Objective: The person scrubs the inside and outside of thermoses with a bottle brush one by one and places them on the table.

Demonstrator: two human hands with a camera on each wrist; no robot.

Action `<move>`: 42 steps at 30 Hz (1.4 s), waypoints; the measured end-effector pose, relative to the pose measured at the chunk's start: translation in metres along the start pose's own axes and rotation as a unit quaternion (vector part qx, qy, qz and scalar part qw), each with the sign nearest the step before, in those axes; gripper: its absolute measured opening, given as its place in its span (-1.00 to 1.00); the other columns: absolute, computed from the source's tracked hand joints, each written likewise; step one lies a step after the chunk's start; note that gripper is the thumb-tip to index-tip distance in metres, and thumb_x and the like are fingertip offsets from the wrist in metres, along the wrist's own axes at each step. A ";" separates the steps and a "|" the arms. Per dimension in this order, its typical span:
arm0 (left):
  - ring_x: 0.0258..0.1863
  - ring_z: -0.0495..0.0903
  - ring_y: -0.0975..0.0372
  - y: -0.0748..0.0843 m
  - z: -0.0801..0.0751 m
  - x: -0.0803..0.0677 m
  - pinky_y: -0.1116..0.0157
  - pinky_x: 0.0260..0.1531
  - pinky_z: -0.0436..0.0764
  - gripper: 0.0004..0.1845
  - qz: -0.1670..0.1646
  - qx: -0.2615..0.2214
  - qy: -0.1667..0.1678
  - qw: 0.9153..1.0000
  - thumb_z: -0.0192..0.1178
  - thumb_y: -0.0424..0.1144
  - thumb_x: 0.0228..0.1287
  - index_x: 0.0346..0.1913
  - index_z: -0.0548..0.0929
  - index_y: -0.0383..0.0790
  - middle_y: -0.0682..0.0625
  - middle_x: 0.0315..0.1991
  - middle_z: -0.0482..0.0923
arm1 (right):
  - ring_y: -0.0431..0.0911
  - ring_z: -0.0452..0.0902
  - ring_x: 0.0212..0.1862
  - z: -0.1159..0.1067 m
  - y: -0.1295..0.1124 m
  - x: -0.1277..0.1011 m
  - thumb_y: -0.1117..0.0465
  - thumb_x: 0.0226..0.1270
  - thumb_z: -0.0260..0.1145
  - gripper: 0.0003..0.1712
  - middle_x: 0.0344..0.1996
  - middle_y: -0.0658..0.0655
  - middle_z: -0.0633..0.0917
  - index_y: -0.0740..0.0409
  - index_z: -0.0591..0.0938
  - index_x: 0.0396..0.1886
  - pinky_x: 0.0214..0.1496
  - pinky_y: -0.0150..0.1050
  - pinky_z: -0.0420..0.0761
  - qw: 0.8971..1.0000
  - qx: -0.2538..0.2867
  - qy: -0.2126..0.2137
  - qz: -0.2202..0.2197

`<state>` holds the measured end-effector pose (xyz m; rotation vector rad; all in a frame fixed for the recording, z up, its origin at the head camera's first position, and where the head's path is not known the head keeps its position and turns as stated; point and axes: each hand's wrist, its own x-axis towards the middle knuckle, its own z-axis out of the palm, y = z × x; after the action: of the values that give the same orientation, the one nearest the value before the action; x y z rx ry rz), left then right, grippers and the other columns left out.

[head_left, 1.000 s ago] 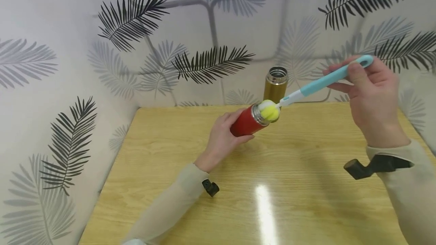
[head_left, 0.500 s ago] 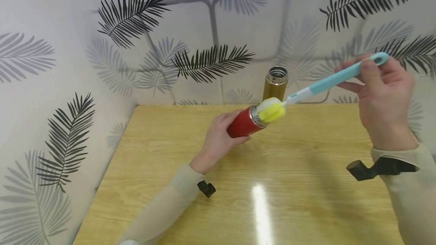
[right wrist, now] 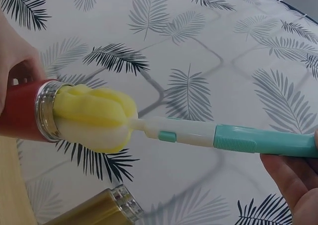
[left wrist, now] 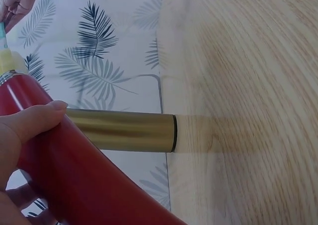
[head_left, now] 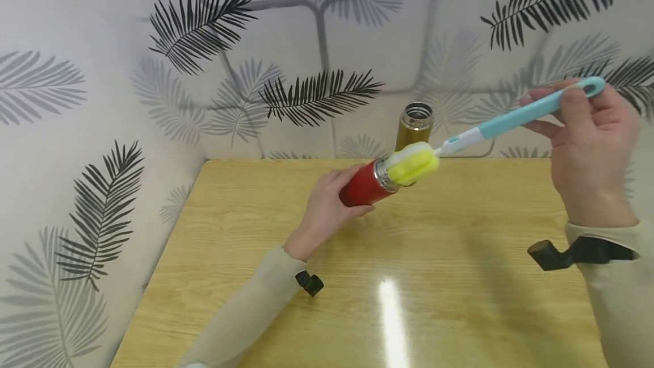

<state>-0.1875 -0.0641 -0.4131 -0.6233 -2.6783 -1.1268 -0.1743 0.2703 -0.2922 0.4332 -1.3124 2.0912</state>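
head cam overhead, wrist cams close, share flask (head_left: pixel 365 185)

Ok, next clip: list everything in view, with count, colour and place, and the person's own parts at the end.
red flask: 1, red with a steel rim, held tilted above the table, mouth towards the brush
bottle brush: 1, teal and white handle; its yellow sponge head sits partly in the flask's mouth
gold flask: 1, gold with a steel rim, upright at the table's far edge, no lid on
table: 1, light wood
wall covering: pale, printed with black and grey leaves
wrist mounts: 2, black, one on each sleeve
left hand: grips the red flask
right hand: holds the brush handle's end
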 end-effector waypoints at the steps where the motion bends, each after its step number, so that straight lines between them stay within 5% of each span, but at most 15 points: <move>1: 0.19 0.54 0.01 0.000 0.000 0.000 -0.02 0.16 0.59 -0.17 -0.001 0.001 0.001 1.000 0.65 -0.14 0.06 0.44 0.54 0.01 -0.10 0.20 0.61 | 0.11 0.77 -0.18 -0.002 -0.001 0.000 0.39 0.48 0.30 -0.67 -0.26 0.39 0.76 0.70 0.55 -0.06 -0.15 -0.16 0.79 1.000 -0.001 0.006 0.001; 15: 0.20 0.54 -0.03 -0.005 -0.001 0.001 -0.09 0.17 0.57 -0.16 -0.017 0.015 0.004 1.000 0.66 -0.16 0.02 0.44 0.56 -0.01 -0.13 0.21 0.62 | 0.18 0.73 -0.01 -0.019 -0.015 0.011 0.36 0.56 0.19 -0.76 -0.08 0.42 0.70 0.49 0.57 0.04 -0.06 -0.14 0.76 0.996 0.040 0.084 0.013; 22: 0.18 0.57 -0.02 0.001 0.000 0.004 -0.03 0.18 0.58 -0.09 -0.019 0.021 -0.004 1.000 0.67 -0.13 0.02 0.47 0.49 -0.12 -0.11 0.24 0.65 | 0.23 0.76 -0.14 -0.007 -0.007 0.010 0.46 0.49 0.22 -0.73 -0.23 0.48 0.72 0.69 0.51 -0.03 -0.10 0.00 0.74 0.994 0.101 0.043 0.005; 31: 0.08 0.60 -0.01 0.005 0.001 0.004 -0.03 0.09 0.62 -0.24 -0.036 0.007 -0.001 0.999 0.67 -0.15 0.01 0.27 0.53 -0.16 -0.11 0.11 0.67 | 0.19 0.77 -0.16 0.002 0.002 0.003 0.41 0.45 0.31 -0.67 -0.26 0.44 0.72 0.72 0.52 -0.07 -0.04 -0.06 0.75 0.999 0.025 0.004 -0.035; 42: 0.08 0.60 0.01 0.002 0.001 0.003 -0.01 0.12 0.61 -0.23 -0.021 -0.007 0.009 1.000 0.69 -0.18 -0.02 0.26 0.53 -0.17 -0.10 0.11 0.67 | 0.12 0.77 -0.17 -0.004 0.011 0.002 0.38 0.50 0.27 -0.78 -0.26 0.39 0.74 0.57 0.57 -0.13 -0.09 -0.15 0.77 0.998 -0.018 0.057 -0.035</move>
<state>-0.1894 -0.0617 -0.4116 -0.5579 -2.6821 -1.1574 -0.1831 0.2708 -0.3005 0.3356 -1.2488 2.0011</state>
